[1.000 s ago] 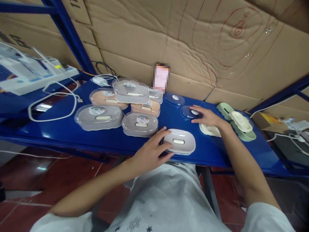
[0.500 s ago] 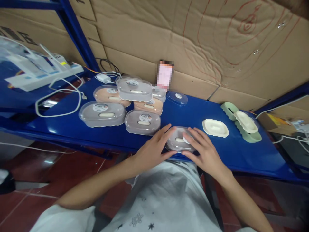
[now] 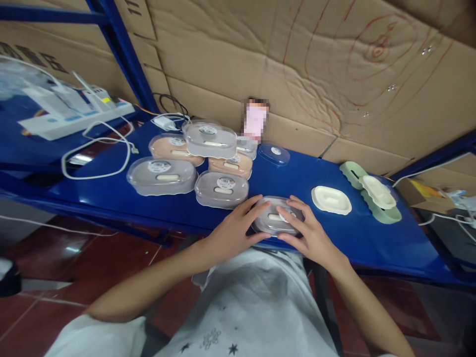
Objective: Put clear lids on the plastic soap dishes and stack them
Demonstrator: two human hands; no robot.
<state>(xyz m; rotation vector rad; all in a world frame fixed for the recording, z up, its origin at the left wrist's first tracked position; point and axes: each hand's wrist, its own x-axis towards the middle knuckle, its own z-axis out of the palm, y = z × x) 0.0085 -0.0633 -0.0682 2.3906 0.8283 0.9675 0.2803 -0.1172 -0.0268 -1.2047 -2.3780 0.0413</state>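
Observation:
A grey oval plastic box with a clear lid [image 3: 275,217] rests on the blue table near its front edge, a pale slot piece and a round sticker on its top. My left hand [image 3: 235,224] grips its left end, thumb at the near side and fingers over the far side. Around the right end curls my right hand [image 3: 311,229], its fingers lying over the lid and partly covering the sticker. To the left of my hands stands another lidded grey box [image 3: 221,192]. A cream oval tray [image 3: 330,200] lies to the right of my right hand.
Several lidded boxes stand at the left, including a grey box [image 3: 162,179] and a stacked grey one [image 3: 210,139]. A loose clear lid [image 3: 274,154] lies behind. Green trays [image 3: 379,206] sit right. A phone [image 3: 256,119] leans on the cardboard; a power strip [image 3: 74,121] lies far left.
The view has shifted slightly. My right fingers have bent a little more over the lid; both hands keep their places around the grey box.

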